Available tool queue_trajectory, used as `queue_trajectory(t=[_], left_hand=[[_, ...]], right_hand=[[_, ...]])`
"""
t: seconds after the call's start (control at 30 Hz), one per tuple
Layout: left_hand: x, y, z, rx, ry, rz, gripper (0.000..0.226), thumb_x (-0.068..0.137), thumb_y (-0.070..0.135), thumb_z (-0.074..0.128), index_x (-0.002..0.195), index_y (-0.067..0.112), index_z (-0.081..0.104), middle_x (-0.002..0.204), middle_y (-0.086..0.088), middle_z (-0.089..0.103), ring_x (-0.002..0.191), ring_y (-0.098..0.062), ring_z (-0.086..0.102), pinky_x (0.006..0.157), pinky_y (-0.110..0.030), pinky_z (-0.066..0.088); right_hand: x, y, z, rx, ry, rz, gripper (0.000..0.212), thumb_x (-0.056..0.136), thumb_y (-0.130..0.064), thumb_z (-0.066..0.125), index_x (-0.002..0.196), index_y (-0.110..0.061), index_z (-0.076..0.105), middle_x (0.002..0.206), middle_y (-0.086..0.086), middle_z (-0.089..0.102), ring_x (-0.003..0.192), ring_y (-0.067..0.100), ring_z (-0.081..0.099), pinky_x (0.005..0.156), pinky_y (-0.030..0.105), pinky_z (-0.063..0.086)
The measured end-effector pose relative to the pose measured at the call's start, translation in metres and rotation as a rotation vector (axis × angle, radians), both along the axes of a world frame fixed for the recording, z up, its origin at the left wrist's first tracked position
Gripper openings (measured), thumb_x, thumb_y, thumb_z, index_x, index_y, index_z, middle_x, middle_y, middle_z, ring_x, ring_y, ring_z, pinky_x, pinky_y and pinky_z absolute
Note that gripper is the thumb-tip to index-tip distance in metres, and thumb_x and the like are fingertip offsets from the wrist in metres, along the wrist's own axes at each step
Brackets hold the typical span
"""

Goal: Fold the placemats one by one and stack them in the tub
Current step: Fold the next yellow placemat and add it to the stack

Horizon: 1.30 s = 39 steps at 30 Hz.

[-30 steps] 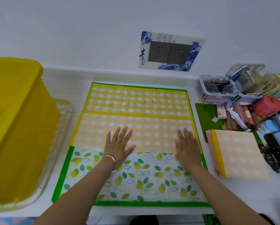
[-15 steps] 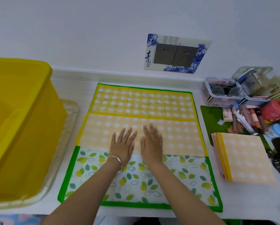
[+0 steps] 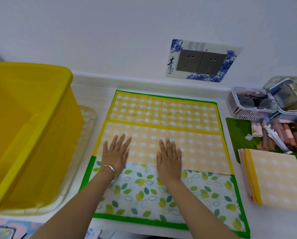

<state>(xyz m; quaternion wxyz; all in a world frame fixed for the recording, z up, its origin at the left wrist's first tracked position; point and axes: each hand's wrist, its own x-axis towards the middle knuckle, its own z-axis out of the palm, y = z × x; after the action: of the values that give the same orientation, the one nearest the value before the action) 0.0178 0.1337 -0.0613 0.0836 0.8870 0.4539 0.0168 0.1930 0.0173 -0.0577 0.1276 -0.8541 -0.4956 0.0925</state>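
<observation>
A yellow checked placemat (image 3: 199, 145) lies folded in half on the white counter, its pale underside up. Beneath it lies a leaf-patterned placemat (image 3: 161, 200) with a green border. My left hand (image 3: 115, 154) presses flat on the folded mat's left part, fingers straight and spread. My right hand (image 3: 169, 158) lies flat near its middle, over the front edge. The big yellow tub (image 3: 28, 135) stands at the left. A stack of folded placemats (image 3: 275, 176) sits at the right.
A clear tray (image 3: 82, 149) sits under the tub. At the right back are a white basket (image 3: 247, 107) with glasses, clear boxes, and a clutter of pens and tubes (image 3: 278, 133) on a green mat. A wall socket plate (image 3: 201, 61) is behind.
My hands were together at the mat's middle half a second ago; now they have slid apart, the left one toward the left, still flat on the folded mat.
</observation>
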Motion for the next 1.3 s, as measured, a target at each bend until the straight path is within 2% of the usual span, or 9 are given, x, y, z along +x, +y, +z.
queue_trajectory(t=[0.2,0.47,0.57,0.67,0.83,0.97,1.1,1.17,1.3], left_hand=[[-0.023,0.012,0.012,-0.065,0.041,0.042,0.064,0.079,0.054,-0.020,0.141,0.039,-0.017,0.153,0.011,-0.018,0.137,-0.008,-0.024,0.107,-0.030,-0.024],[-0.016,-0.003,0.022,-0.131,-0.009,-0.118,0.097,0.063,0.083,-0.019,0.145,0.031,-0.013,0.150,0.013,-0.018,0.141,-0.013,-0.017,0.113,-0.036,-0.014],[-0.006,-0.017,0.021,-0.076,0.008,-0.308,0.092,0.075,0.079,-0.009,0.149,0.026,0.010,0.156,0.004,0.008,0.144,-0.022,0.007,0.112,-0.034,-0.006],[0.007,-0.026,0.024,-0.071,-0.005,-0.389,0.090,0.080,0.076,-0.003,0.146,0.024,0.027,0.153,0.000,0.024,0.142,-0.026,0.019,0.115,-0.036,0.000],[0.019,-0.033,0.026,-0.101,0.042,-0.358,0.088,0.069,0.068,-0.005,0.149,0.031,0.006,0.157,0.008,-0.001,0.145,-0.016,-0.001,0.115,-0.032,-0.004],[0.021,-0.031,0.033,-0.069,0.055,-0.448,0.081,0.077,0.051,-0.007,0.148,0.023,0.020,0.155,0.002,0.016,0.144,-0.020,0.015,0.116,-0.033,0.009],[0.005,-0.033,0.038,0.001,0.153,-0.561,0.072,0.083,0.039,0.002,0.142,0.019,0.037,0.147,0.002,0.032,0.135,-0.015,0.033,0.108,-0.029,0.033],[-0.008,-0.038,0.034,-0.019,0.157,-0.593,0.055,0.084,0.033,0.024,0.130,0.021,0.052,0.128,0.002,0.059,0.114,-0.015,0.059,0.087,-0.027,0.051],[-0.023,-0.051,0.027,-0.015,0.102,-0.601,0.044,0.082,0.032,0.033,0.123,0.025,0.048,0.115,0.006,0.067,0.101,-0.015,0.066,0.074,-0.025,0.055]], right_hand=[[0.001,-0.003,0.005,-0.040,0.021,0.021,0.088,0.072,-0.059,-0.037,0.149,-0.029,-0.005,0.154,-0.007,-0.017,0.143,0.013,-0.017,0.116,0.035,-0.013],[0.037,-0.032,0.020,-0.007,0.188,0.375,0.075,0.085,-0.072,0.007,0.146,-0.032,0.025,0.152,-0.018,0.002,0.142,0.000,-0.006,0.115,0.022,-0.009],[0.050,-0.041,0.027,-0.017,0.010,0.539,0.058,0.090,-0.051,0.032,0.138,-0.024,0.045,0.148,-0.007,0.034,0.138,0.008,0.027,0.113,0.025,0.020],[0.053,-0.039,0.030,0.108,-0.137,0.645,0.039,0.080,-0.020,0.057,0.119,-0.015,0.065,0.121,0.001,0.065,0.110,0.017,0.062,0.086,0.029,0.052],[0.052,-0.036,0.035,0.144,-0.132,0.588,0.046,0.066,0.001,0.062,0.109,-0.012,0.069,0.108,0.002,0.071,0.092,0.016,0.070,0.068,0.030,0.058],[0.053,-0.049,0.041,0.159,-0.055,0.594,0.065,0.059,0.013,0.074,0.118,-0.015,0.065,0.114,0.002,0.068,0.096,0.017,0.068,0.077,0.030,0.056],[0.052,-0.080,0.043,0.133,-0.121,0.661,0.074,0.049,0.005,0.085,0.117,-0.014,0.065,0.114,0.001,0.068,0.097,0.014,0.068,0.080,0.022,0.052],[0.060,-0.100,0.036,0.104,-0.148,0.653,0.082,0.044,0.007,0.087,0.120,-0.015,0.065,0.118,0.000,0.067,0.102,0.013,0.066,0.086,0.019,0.046],[0.079,-0.131,0.032,0.142,-0.173,0.560,0.082,0.044,0.010,0.086,0.119,-0.016,0.066,0.119,-0.002,0.066,0.104,0.012,0.065,0.080,0.023,0.052]])
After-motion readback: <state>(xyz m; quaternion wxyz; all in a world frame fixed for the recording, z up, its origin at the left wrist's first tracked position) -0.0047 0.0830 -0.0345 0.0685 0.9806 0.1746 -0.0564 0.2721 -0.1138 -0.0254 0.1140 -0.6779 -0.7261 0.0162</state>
